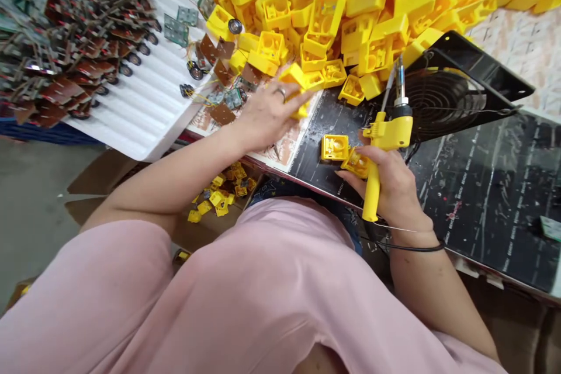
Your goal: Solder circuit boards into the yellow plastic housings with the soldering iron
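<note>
My left hand point(267, 114) reaches forward and closes its fingers on a yellow plastic housing point(294, 77) at the near edge of the big heap of yellow housings point(359, 6). My right hand point(390, 184) grips a yellow soldering iron point(385, 134) by its handle, tip pointing up and away, and also pinches a small yellow housing point(356, 162) in its fingers. Another yellow housing point(335, 147) lies on the black mat point(482, 187) just left of that hand.
A black fan grille point(442, 99) sits behind the iron. Left of it are loose brown circuit boards point(221, 112) with wires, a white corrugated tray point(144, 105) and a stack of assembled boards point(65, 29). Yellow housings lie in a cardboard box point(219, 193) below the table edge.
</note>
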`<state>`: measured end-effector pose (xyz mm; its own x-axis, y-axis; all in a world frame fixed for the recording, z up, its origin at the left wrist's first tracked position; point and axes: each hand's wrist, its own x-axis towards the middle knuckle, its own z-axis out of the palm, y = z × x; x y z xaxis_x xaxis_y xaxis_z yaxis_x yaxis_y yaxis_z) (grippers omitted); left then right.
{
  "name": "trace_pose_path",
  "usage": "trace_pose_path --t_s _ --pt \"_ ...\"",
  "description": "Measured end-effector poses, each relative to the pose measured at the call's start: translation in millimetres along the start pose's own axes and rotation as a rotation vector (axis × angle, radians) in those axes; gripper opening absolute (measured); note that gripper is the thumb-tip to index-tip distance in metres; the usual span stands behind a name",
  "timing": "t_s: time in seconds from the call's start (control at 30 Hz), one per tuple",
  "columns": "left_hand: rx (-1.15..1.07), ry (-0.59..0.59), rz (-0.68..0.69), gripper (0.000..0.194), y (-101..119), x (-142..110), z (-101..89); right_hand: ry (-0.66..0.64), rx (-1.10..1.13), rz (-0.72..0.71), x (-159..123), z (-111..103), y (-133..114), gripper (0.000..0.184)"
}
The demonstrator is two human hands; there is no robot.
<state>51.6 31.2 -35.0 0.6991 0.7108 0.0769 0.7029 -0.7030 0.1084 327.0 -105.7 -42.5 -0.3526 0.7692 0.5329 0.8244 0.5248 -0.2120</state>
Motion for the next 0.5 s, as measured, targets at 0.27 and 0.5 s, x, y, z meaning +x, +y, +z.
trace_pose_path --t_s 0.27,0.5 --pt "-0.180 -0.004 0.191 0.086 -3 -44 -17.2 0.018 0.107 0.000 4 0 -7 0.054" --pt "-0.041 0.009 0.008 0.065 -10 -45 -18.3 -0.001 0.071 -0.010 34 25 -29 0.043"
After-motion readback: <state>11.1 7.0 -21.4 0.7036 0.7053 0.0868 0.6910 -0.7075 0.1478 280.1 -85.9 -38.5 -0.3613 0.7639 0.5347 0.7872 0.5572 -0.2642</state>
